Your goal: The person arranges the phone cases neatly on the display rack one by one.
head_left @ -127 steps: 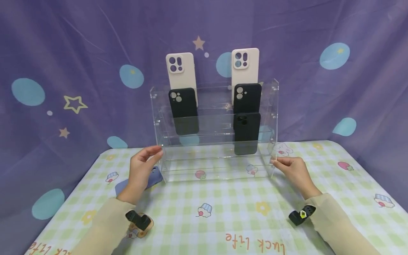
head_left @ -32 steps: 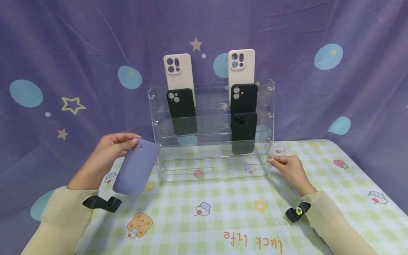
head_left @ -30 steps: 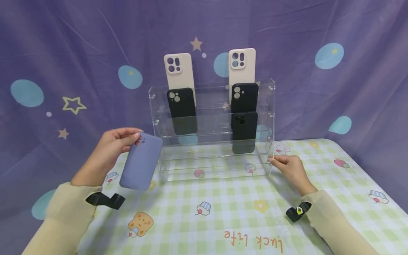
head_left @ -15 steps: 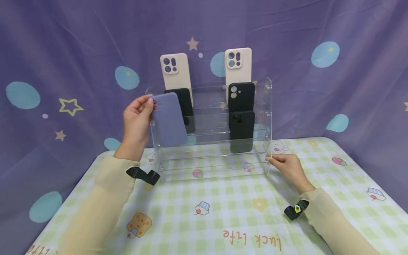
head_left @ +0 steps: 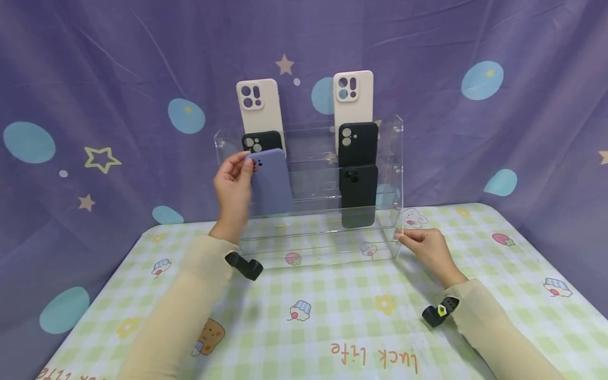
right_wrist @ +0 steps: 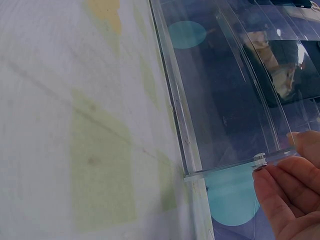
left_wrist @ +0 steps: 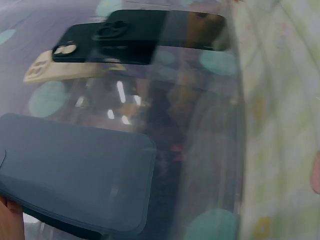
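Note:
A clear acrylic tiered rack (head_left: 313, 224) stands on the table. My left hand (head_left: 231, 195) pinches a blue-purple phone case (head_left: 272, 182) by its upper left corner. The case is upright at the rack's left, its lower part behind a clear front strip, and it covers much of a black phone case (head_left: 266, 140). In the left wrist view the blue-purple case (left_wrist: 75, 170) fills the lower left, with a bit of my hand at its edge. My right hand (head_left: 427, 249) pinches the rack's right side panel low down, near a small metal fitting (right_wrist: 259, 161) in the right wrist view.
Two white phone cases (head_left: 260, 108) stand on the top tier, left and right. Below the right one are two more black cases (head_left: 359, 195), one above the other. A green-checked cloth (head_left: 351, 301) covers the table, and a purple curtain (head_left: 119, 63) hangs behind.
The blue-purple case lay on the table left of the rack; my left hand has picked it up, lifted it and brought it right into the rack. My right hand stays at the side panel.

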Demonstrator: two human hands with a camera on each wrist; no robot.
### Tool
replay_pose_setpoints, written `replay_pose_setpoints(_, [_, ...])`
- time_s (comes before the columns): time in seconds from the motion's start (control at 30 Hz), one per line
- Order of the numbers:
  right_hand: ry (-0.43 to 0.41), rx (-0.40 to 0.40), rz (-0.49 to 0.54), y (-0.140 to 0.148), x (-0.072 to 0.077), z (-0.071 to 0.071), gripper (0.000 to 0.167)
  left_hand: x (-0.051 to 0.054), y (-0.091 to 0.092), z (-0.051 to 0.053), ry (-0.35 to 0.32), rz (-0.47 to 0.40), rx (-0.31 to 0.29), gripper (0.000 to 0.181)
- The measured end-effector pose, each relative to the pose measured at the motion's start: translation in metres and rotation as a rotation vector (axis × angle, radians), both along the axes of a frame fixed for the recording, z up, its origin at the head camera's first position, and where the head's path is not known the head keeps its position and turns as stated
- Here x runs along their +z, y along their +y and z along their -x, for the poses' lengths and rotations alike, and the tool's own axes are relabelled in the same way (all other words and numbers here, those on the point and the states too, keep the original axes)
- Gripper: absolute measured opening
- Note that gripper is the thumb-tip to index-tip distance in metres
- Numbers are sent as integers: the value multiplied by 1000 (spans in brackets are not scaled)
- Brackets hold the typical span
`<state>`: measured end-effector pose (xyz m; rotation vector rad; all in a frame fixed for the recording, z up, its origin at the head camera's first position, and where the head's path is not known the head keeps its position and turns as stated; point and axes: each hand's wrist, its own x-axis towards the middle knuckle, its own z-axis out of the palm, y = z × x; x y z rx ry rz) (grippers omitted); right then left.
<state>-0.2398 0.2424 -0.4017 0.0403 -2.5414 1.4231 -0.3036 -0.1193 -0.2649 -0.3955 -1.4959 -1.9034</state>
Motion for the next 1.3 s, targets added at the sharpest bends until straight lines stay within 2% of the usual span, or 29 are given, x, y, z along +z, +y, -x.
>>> replay_pose_setpoints(0.1, [-3,1,1,0,0,0,36,-9,3,0,-29,29,24,20])
replay_pose_setpoints(0.23, [-10,1,2,0,0,-1,37,-16,5,-1,-73,34,105,24])
replay_pose_setpoints(0.33, [-8,1,4,0,1,-1,36,-19,7,-3,-98,31,152,25])
replay_pose_setpoints(0.53, [4,0,3,-1,2,-3,37,-19,9,-6,-130,-4,203,21])
replay_pose_setpoints(0.7, [-6,3,17,0,2,-3,39,-23,7,-6,-170,-18,205,20])
replay_pose_setpoints(0.87, [-16,9,16,0,2,-3,40,-29,3,-7,-204,58,211,23])
replay_pose_setpoints(1.03, [-28,6,18,1,2,-4,40,-32,1,-9,-240,102,185,25])
replay_pose_setpoints(1.1, [-28,5,16,1,2,-3,40,-31,1,-12,-255,113,173,25])
replay_pose_setpoints(1.23, [-24,9,16,1,2,-3,40,-22,4,-24,-279,141,177,25])
replay_pose_setpoints(1.3, [-25,12,19,1,2,-3,40,-21,4,-25,-282,143,179,25])
